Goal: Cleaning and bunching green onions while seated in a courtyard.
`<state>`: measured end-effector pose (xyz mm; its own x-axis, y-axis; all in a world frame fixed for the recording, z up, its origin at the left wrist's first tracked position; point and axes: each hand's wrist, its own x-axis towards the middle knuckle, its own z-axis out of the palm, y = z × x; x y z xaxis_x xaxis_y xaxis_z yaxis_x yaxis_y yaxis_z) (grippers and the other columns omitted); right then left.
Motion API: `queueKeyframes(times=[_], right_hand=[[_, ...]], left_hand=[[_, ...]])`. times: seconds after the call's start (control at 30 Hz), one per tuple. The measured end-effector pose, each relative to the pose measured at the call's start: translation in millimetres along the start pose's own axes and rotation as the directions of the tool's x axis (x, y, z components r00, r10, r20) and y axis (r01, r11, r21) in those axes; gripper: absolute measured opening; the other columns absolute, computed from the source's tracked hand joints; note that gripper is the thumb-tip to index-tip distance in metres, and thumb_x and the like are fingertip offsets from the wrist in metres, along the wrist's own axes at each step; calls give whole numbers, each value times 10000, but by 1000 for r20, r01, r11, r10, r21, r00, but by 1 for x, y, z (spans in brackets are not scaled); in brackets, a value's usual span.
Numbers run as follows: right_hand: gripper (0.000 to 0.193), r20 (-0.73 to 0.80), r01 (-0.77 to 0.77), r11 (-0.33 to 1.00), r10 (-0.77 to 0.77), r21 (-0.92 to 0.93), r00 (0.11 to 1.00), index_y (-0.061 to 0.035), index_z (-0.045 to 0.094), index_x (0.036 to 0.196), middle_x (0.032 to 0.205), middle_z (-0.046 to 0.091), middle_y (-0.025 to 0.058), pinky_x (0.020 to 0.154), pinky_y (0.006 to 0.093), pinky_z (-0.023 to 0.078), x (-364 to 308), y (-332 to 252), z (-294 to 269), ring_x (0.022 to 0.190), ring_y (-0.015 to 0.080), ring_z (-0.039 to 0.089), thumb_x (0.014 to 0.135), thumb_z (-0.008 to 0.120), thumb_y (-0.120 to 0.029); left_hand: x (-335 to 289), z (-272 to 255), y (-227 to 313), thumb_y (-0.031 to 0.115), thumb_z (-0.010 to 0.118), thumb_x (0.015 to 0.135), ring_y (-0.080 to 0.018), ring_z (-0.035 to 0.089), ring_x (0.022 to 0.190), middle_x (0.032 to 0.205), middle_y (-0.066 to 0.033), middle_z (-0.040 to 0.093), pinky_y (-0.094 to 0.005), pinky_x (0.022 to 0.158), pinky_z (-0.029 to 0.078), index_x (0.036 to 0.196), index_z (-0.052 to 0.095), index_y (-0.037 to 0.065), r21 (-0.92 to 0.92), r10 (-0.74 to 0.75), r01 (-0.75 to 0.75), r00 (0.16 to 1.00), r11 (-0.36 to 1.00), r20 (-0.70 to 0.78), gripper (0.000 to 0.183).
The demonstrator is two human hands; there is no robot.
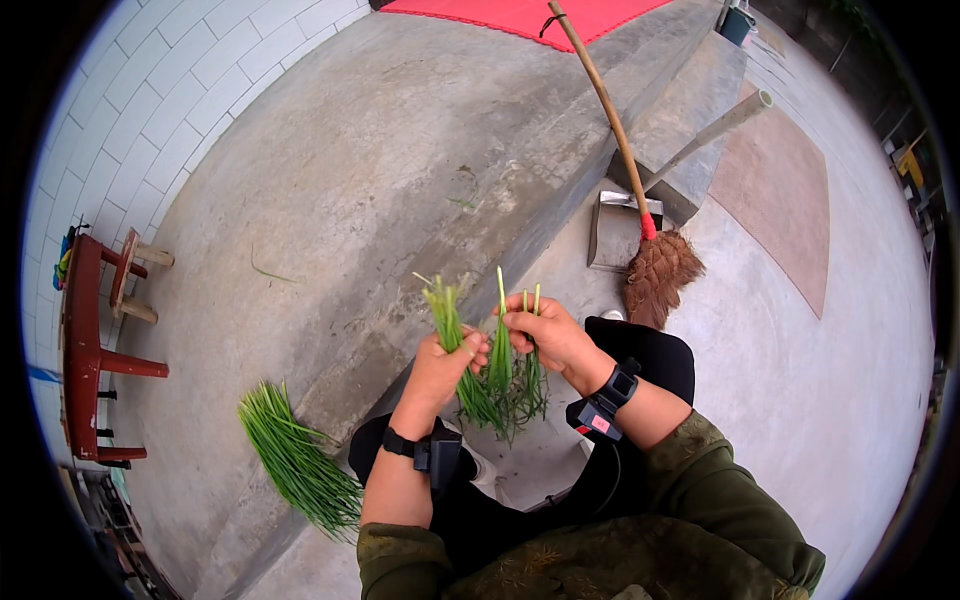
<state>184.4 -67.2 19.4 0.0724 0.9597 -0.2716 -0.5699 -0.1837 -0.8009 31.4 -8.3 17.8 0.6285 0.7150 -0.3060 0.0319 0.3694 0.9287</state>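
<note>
My left hand (438, 372) is closed round a bunch of garlic chives (444, 312), with the pale cut ends up and the leaves drooping below the fist. Just to its right, my right hand (553, 338) pinches a few more chives (501, 355) between thumb and fingers, their tips hanging between my knees. Both hands are close together, above the floor in front of me. On the concrete step to my left lies a large pile of green chives (295, 455), touched by neither hand.
A brown-bristled broom (663, 277) leans beside a metal dustpan (610, 235) with a long pale handle, ahead to the right. A red bench (85, 350) and a small wooden stool (128, 275) stand by the white brick wall (150, 95). A red mat (545, 18) lies far ahead.
</note>
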Motion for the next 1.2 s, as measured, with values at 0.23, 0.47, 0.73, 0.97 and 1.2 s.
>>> queueKeyframes(times=[0.23,0.47,0.73,0.97,1.2], right_hand=[[125,1,6,999,-6,-52,1000,10,514,859,599,435,-20,413,174,284,-3,-6,-1,470,41,374,762,477,-58],[119,83,-60,981,76,-183,994,-21,532,851,573,421,-45,415,171,275,-2,18,3,465,28,348,757,500,-86],[98,214,-34,948,107,-317,971,-51,550,808,577,431,-75,430,167,270,-10,33,13,485,10,347,758,484,-104],[100,284,-105,938,204,-330,937,-44,538,808,569,424,-68,434,169,268,-18,36,14,481,17,347,754,489,-113],[110,229,-130,959,189,-251,955,-62,531,793,548,404,-63,406,183,250,-9,40,10,455,27,323,767,488,-160]], left_hand=[[0,-30,3,159,546,763,-115,458,514,631,-44,497,-235,449,370,717,491,14,-204,76,-108,985,973,-157,162],[-2,-12,4,131,560,742,-107,449,525,621,-26,484,-223,486,364,869,513,0,-61,81,-84,996,995,-48,188],[-1,-23,2,147,592,727,-108,454,523,629,-26,494,-213,468,362,808,505,15,-7,4,-5,983,1000,-183,177],[-7,-36,4,153,602,720,-105,452,523,631,-28,489,-221,456,360,771,503,25,-170,104,-119,990,978,-97,170],[-10,-21,4,174,630,692,-83,464,545,638,-18,516,-206,485,368,781,534,27,94,-88,78,990,993,111,198]])
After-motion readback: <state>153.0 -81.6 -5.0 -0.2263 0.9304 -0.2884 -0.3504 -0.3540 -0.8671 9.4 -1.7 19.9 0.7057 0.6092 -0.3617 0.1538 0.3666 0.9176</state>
